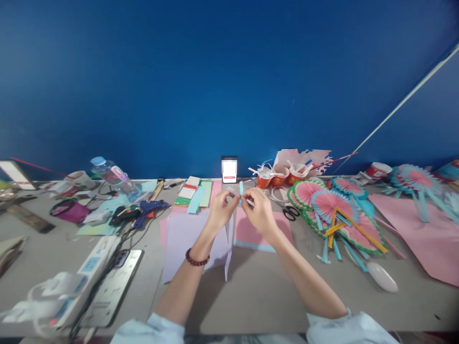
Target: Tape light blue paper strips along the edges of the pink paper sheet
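Observation:
Both hands come together in front of me over the table. My left hand (221, 209), its wrist in a dark beaded bracelet, is closed in a pinch at the lower end of a short light-blue paper strip (241, 188). From the other side my right hand (258, 210) pinches the same strip, which points upward between the fingertips. Below the left hand lie sheets of lavender paper (184, 243), with a narrow lavender strip (228, 260) at their right edge. Pink paper (263, 231) with a light-blue edge lies under the right hand.
Folded paper fans (333, 205), scissors (290, 213) and red paper cups (279, 177) stand or lie at right. At left are a blue glue gun (148, 210), a bottle (116, 177), a power strip (88, 272) and a phone (114, 286). A lit phone (229, 170) leans against the blue wall.

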A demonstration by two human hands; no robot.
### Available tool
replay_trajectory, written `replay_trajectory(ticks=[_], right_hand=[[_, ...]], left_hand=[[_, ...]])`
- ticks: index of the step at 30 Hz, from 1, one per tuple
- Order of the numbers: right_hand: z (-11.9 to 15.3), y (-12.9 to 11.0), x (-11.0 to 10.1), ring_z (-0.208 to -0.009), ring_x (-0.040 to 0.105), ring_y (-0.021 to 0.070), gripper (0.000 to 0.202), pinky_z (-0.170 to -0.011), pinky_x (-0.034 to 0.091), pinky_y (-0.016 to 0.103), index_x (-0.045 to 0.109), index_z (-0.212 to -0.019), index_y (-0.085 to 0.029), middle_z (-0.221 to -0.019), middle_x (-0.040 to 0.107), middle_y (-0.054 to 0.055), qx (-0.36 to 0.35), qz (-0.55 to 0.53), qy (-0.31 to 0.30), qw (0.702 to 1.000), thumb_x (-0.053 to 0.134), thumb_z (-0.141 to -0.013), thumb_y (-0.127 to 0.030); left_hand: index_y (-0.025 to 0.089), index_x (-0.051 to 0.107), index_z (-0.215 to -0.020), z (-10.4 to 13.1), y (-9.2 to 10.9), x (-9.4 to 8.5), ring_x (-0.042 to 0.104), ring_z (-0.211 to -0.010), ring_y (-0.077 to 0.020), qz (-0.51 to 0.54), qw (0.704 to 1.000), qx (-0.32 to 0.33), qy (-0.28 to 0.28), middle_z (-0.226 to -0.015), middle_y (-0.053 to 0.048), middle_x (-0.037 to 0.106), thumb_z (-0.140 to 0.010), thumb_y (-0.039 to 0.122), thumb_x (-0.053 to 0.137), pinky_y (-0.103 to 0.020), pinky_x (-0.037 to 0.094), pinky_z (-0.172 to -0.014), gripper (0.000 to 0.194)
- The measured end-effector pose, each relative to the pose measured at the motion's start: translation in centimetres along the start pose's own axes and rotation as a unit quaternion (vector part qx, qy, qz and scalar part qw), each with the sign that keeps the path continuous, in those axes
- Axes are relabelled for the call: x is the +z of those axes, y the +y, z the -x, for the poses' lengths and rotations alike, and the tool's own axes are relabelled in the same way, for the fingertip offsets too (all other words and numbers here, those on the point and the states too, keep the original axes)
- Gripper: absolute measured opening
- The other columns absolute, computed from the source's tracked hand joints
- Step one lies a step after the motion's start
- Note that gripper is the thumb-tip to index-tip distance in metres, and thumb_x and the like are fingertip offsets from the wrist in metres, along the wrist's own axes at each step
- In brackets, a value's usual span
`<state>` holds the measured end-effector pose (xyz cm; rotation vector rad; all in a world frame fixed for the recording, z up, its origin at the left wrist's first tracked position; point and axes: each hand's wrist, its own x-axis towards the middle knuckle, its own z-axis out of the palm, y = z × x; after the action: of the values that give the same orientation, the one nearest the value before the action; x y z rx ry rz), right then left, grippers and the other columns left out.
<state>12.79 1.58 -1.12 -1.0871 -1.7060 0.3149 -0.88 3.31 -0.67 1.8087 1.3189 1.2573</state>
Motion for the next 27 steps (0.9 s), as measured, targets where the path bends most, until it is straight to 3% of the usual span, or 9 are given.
replay_trajectory(ticks=[6,11,17,22,27], right_hand=[[0.4,-0.5,0.1,-0.083,0.053,0.019,0.01,-0.072,0.045,0.03,0.049,-0.085,-0.02,-0.089,0.053,0.007,-0.01,0.061,-0.017,0.998,0.042,-0.087,-0.014],[0.5,-0.6,-0.1,-0.087,0.054,0.02,0.012,-0.076,0.044,0.031,0.05,-0.087,-0.021,-0.092,0.055,0.008,-0.024,0.08,-0.028,0.996,0.04,-0.089,-0.015],[0.2,-1.3,-0.8,-0.085,0.055,0.0176,0.012,-0.073,0.046,0.028,0.053,-0.086,-0.021,-0.09,0.057,0.007,-0.031,0.007,-0.002,0.999,0.042,-0.089,-0.016],[-0.3,-0.9,-1.1,-0.072,0.059,0.0151,0.006,-0.065,0.047,0.026,0.054,-0.082,-0.02,-0.082,0.059,0.003,0.089,-0.11,-0.014,0.99,0.051,-0.084,-0.024],[-1.1,1.9,-1.5,-0.063,0.062,0.0149,0.015,-0.061,0.048,0.027,0.052,-0.083,-0.02,-0.071,0.059,0.0,0.205,-0.206,-0.044,0.956,0.056,-0.079,-0.034]], left_hand=[[0.017,0.058,-0.062,-0.1,-0.3,0.1,0.042,-0.052,-0.01,0.04,0.999,-0.033,0.012,-0.056,0.002,0.052,-0.077,0.033,0.059,-0.024,0.03,-0.052,0.022],[0.016,0.06,-0.061,-0.1,0.0,0.7,0.047,-0.053,-0.0104,0.185,0.979,-0.089,0.012,-0.058,0.001,0.057,-0.071,0.04,0.066,-0.024,0.033,-0.053,0.027],[0.016,0.064,-0.063,-1.2,-1.5,-0.4,0.053,-0.056,-0.0105,0.3,0.929,-0.189,0.104,-0.061,0.0,0.062,-0.063,0.042,0.073,-0.023,0.035,-0.054,0.028],[0.015,0.066,-0.065,-1.8,-1.9,-2.3,0.061,-0.072,-0.0146,0.391,0.89,-0.214,0.099,-0.069,-0.004,0.067,-0.054,0.038,0.081,-0.022,0.037,-0.057,0.03],[0.015,0.066,-0.066,-1.6,-1.2,-2.4,0.063,-0.074,-0.0147,0.406,0.88,-0.234,0.075,-0.072,-0.005,0.068,-0.056,0.038,0.08,-0.023,0.041,-0.06,0.029]])
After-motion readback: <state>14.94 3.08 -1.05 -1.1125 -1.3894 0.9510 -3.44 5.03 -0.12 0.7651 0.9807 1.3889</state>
